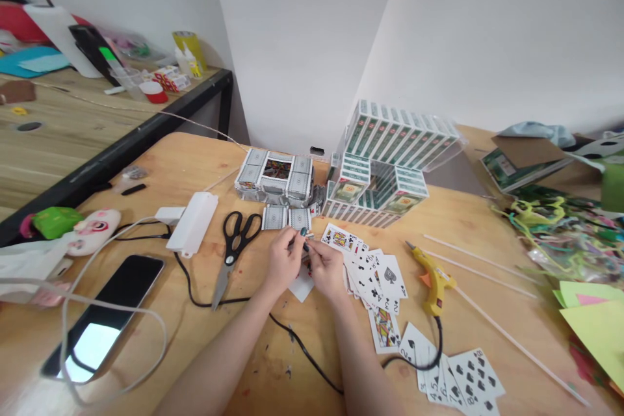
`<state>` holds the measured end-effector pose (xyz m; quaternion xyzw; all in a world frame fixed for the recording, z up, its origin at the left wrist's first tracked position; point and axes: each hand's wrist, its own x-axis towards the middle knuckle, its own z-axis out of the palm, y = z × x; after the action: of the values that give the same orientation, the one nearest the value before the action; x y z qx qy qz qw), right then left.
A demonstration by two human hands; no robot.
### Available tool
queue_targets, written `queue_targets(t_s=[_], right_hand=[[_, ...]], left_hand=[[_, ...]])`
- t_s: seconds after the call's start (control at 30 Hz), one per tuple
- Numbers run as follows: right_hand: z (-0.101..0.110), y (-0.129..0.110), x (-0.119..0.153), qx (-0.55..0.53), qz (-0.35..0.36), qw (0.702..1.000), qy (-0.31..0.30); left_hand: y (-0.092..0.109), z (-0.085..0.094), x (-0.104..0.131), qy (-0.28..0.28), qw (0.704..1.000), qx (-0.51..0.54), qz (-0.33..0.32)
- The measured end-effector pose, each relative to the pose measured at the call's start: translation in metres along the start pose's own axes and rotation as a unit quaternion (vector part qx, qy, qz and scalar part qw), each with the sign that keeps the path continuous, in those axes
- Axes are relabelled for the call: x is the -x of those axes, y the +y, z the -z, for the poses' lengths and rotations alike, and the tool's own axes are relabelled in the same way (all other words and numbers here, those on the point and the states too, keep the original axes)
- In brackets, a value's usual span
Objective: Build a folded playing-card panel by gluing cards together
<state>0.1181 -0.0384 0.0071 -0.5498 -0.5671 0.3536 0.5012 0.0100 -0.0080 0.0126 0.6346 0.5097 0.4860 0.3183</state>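
Observation:
Both of my hands meet at the middle of the wooden table. My left hand (285, 259) is closed, fingertips pinched on something small that I cannot make out. My right hand (325, 264) is closed too, its fingertips touching the same spot. Beneath them lies a playing card (301, 285), partly covered. Just beyond sit small card-covered pieces (275, 217) and a larger box shape built of playing cards (249, 172). Spread playing cards (363, 276) lie right of my right hand. Scissors (234, 250) with black handles rest left of my left hand.
Stacked card boxes (351, 185) stand at the back. On the right are a yellow glue gun (436, 283), white glue sticks (480, 266) and colourful scraps (550, 227). A phone (110, 312), white power strip (194, 224) and loose cables lie left. A black cable crosses below my wrists.

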Motion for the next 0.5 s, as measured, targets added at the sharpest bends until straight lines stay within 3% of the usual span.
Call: queue_targets(t_s=[0.27, 0.4, 0.5], right_hand=[[0.000, -0.001, -0.003, -0.037, -0.051, 0.997, 0.033], [0.000, 0.000, -0.008, -0.121, -0.089, 0.986, 0.072], [0.000, 0.000, -0.010, -0.159, -0.101, 0.979, 0.078]], left_hand=[[-0.005, 0.000, -0.002, 0.000, 0.999, 0.032, -0.014], [-0.007, -0.002, -0.003, 0.024, 0.996, 0.079, 0.033], [-0.009, -0.002, -0.003, -0.010, 0.997, 0.051, 0.051]])
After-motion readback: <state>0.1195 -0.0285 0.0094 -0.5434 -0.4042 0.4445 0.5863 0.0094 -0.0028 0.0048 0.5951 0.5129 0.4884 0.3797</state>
